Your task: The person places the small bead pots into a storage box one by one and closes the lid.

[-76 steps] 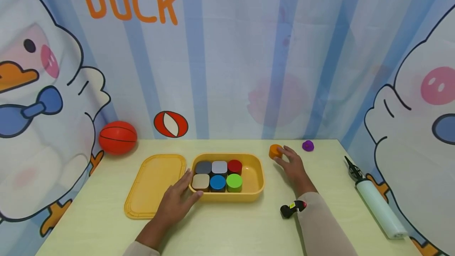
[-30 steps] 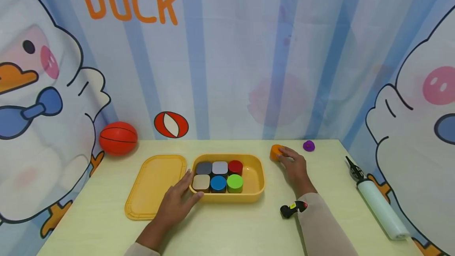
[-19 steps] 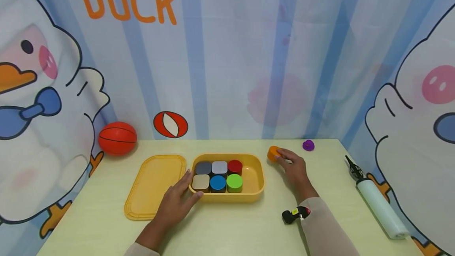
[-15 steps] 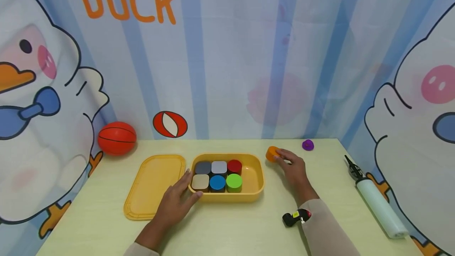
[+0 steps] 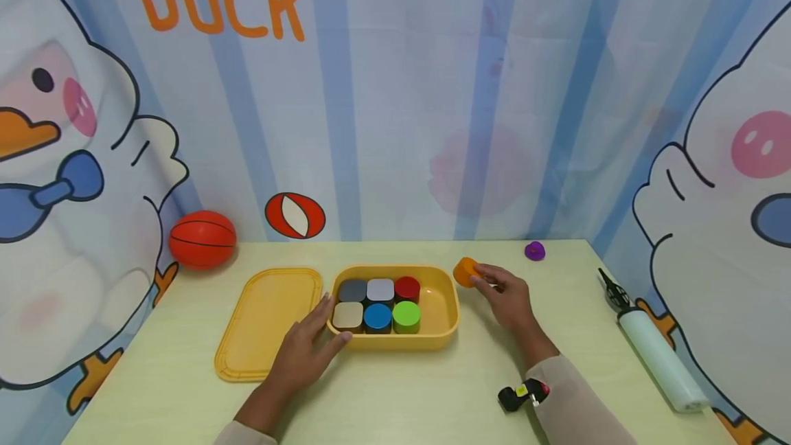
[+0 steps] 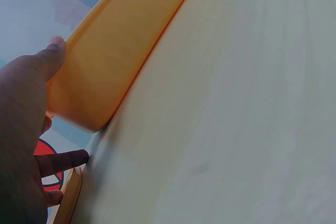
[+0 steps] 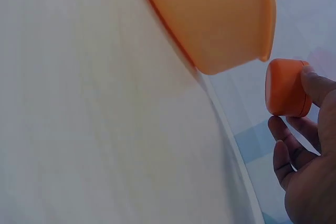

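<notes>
My right hand point(image 5: 509, 297) pinches a small orange lidded jar point(image 5: 465, 272) between thumb and fingertips. In the right wrist view the orange jar point(image 7: 287, 87) is off the table, tilted on its side, just beyond the end of a yellow box point(image 7: 215, 19). My left hand point(image 5: 305, 352) rests at the left end of this yellow box point(image 5: 441, 342), fingers extended, thumb along the front rim. Inside the box stand several small jars with coloured lids, among them red point(image 5: 407, 288), green point(image 5: 406, 317), blue point(image 5: 377, 318) and beige point(image 5: 348, 316). The box's right end holds no jars.
A flat yellow lid point(image 5: 266, 328) lies left of the box. Behind it sits a red ball point(image 5: 202, 240). A small purple hat-shaped piece point(image 5: 535, 250) lies at the back right, and a pale green tube with a black tip point(image 5: 661, 359) by the right edge.
My right hand has lifted the orange jar off the table, tipped it and carried it left towards the box. My left hand and the box have stayed in place.
</notes>
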`<act>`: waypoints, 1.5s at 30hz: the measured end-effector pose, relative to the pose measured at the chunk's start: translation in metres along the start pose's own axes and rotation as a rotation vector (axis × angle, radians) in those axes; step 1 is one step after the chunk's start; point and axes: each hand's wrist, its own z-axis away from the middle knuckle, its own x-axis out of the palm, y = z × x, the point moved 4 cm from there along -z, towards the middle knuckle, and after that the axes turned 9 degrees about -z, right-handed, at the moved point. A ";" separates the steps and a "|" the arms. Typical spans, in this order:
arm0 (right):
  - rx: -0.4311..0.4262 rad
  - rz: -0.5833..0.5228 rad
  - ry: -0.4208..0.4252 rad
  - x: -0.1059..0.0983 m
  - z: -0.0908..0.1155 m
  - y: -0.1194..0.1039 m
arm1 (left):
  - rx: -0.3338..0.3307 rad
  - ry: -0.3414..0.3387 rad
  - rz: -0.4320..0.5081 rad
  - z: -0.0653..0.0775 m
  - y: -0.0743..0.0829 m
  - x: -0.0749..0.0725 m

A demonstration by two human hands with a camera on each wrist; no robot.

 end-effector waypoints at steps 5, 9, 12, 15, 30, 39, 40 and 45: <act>-0.055 -0.059 0.022 0.005 0.005 -0.011 | 0.000 0.001 -0.001 0.000 0.000 -0.001; -0.117 -0.074 0.036 0.009 0.008 -0.020 | -0.004 0.002 0.008 0.000 0.001 -0.002; -0.172 -0.079 0.037 0.011 0.011 -0.025 | -0.005 -0.001 0.015 0.000 0.002 -0.002; -0.226 -0.088 0.032 0.014 0.014 -0.029 | -0.006 -0.005 0.017 0.000 0.003 -0.002; -0.303 -0.001 -0.041 0.029 0.025 -0.036 | -0.003 0.004 0.020 0.002 0.001 -0.001; -0.344 0.121 -0.115 0.039 0.023 -0.038 | 0.001 0.007 0.014 0.001 0.002 -0.002; -0.343 0.125 -0.123 0.040 0.022 -0.038 | 0.005 0.007 0.010 0.001 0.003 -0.002; -0.321 0.121 -0.159 0.044 0.022 -0.035 | 0.013 0.007 0.003 0.001 0.004 -0.002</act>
